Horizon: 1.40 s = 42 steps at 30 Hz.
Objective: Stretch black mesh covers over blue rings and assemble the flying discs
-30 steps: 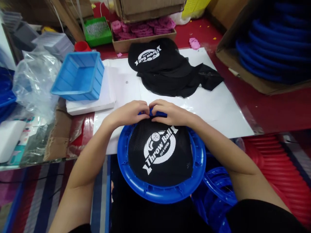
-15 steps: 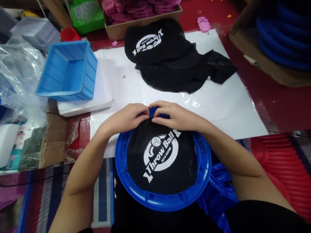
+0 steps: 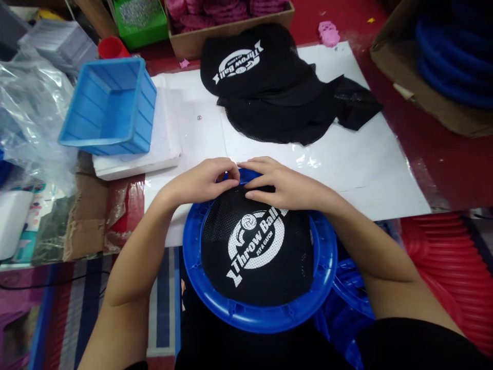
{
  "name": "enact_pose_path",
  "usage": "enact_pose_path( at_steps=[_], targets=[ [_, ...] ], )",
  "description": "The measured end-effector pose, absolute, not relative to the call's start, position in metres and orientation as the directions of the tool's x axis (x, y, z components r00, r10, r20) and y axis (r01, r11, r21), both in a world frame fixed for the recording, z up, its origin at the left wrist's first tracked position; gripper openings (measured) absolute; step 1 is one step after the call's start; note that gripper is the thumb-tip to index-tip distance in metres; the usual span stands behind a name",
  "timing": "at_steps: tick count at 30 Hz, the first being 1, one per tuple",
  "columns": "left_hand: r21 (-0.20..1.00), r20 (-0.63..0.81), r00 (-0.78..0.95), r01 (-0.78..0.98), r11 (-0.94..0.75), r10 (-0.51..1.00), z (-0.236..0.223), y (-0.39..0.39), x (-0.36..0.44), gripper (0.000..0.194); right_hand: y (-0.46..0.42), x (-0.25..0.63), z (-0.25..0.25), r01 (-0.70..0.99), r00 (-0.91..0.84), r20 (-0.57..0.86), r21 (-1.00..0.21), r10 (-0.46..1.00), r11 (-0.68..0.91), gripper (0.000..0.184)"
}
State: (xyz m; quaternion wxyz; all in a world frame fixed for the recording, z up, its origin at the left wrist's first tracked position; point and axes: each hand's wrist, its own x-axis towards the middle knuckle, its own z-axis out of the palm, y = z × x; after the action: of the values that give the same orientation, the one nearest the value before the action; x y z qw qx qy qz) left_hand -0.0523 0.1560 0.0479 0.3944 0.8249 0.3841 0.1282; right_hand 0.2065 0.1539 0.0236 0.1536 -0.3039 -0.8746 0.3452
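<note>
A blue plastic ring [image 3: 330, 272] rests over my lap, its far side against the table. Inside it lies a round black mesh cloth [image 3: 219, 246] with a white "Throw Ball" print. At the far rim, my left hand [image 3: 210, 179] is closed, thumb and forefinger pinching the cloth's edge by the ring. Just beside it, my right hand [image 3: 281, 182] has its fingers apart, the fingers over the rim and the thumb on the mesh. Both hands hide part of the far rim. More black mesh cloths [image 3: 265, 87] lie in an overlapping heap further back.
A blue bin [image 3: 110, 108] stands on a white slab [image 3: 165, 149] at the left. Behind are a green tray [image 3: 140, 31] of small metal bits and a carton [image 3: 231, 33] of pink pieces. A cardboard box [image 3: 419, 97] of blue rings is at the right.
My right hand's fingers have spread and its thumb has come a little away from my left hand. My left hand keeps its pinch at the rim. The view has shifted slightly.
</note>
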Motion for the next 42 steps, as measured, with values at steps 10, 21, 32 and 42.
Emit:
enact_pose_path(
  at_steps=[10,21,32,42],
  targets=[
    [0.623,-0.053,0.744,0.546,-0.56,0.666,0.041,0.152,-0.051,0.01,0.165,0.225,0.031,0.443,-0.802,-0.044,-0.713,0.596,0.544,0.016],
    [0.608,-0.242,0.772,0.593,-0.528,0.588,0.057,0.141,-0.062,0.021,0.166,0.242,0.041,0.38,-0.858,-0.02,-0.696,0.513,0.609,0.016],
    [0.553,-0.055,0.833,0.485,-0.678,0.551,0.046,0.138,-0.048,0.019,0.17,0.249,0.047,0.352,-0.883,-0.065,-0.746,0.464,0.565,0.01],
    [0.749,-0.089,0.824,0.426,-0.508,0.559,0.053,0.152,-0.055,0.017,0.129,0.263,0.039,0.435,-0.733,0.059,-0.725,0.677,0.534,0.016]
  ],
)
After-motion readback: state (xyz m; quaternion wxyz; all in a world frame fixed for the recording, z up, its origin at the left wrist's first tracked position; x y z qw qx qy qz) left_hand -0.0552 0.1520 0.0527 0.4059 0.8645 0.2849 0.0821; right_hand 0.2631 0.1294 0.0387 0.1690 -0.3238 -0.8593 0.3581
